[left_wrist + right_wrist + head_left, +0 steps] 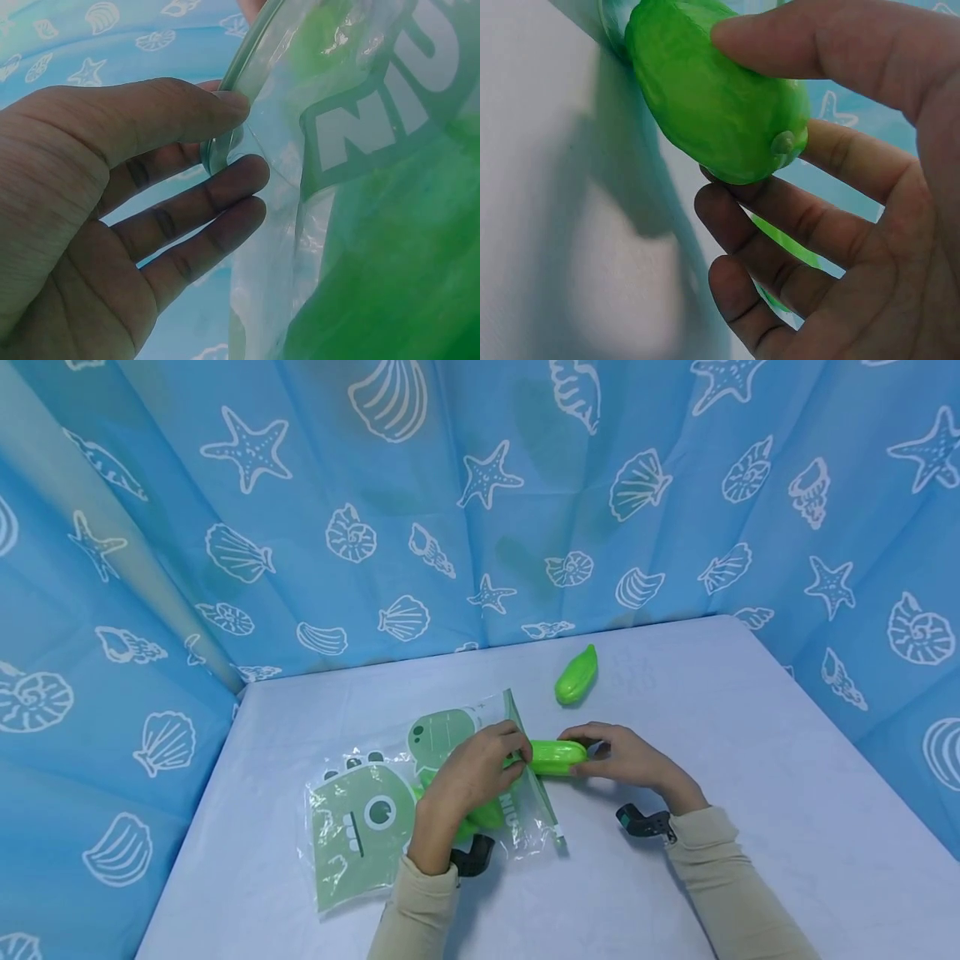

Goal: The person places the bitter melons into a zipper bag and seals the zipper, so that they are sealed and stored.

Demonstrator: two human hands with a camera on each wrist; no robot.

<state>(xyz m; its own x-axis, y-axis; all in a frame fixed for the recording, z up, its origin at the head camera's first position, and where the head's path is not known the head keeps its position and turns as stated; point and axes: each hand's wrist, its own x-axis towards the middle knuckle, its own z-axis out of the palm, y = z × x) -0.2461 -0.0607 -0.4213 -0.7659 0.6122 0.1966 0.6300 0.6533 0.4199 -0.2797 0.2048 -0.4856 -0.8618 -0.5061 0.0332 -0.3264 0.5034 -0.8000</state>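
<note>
A clear zip bag (337, 868) printed with a green cartoon monster lies on the table, its opening facing right. At that opening my left hand (474, 770) pinches the zip edge between thumb and index finger, as the left wrist view shows with the bag (281, 225). My right hand (633, 762) grips a bright green toy cucumber (557, 757) by its right end, thumb on one side and fingers on the other. The cucumber's left end is at the bag's mouth, partly behind the left hand. Through the plastic shows something bright green (487, 814), its shape unclear.
Another green toy vegetable (576, 677), tapered at one end, lies on the white tabletop (660, 685) beyond the right hand. A blue curtain (480, 543) with shells and starfish stands behind and along both sides. Black wrist cameras (641, 821) sit at both sleeves.
</note>
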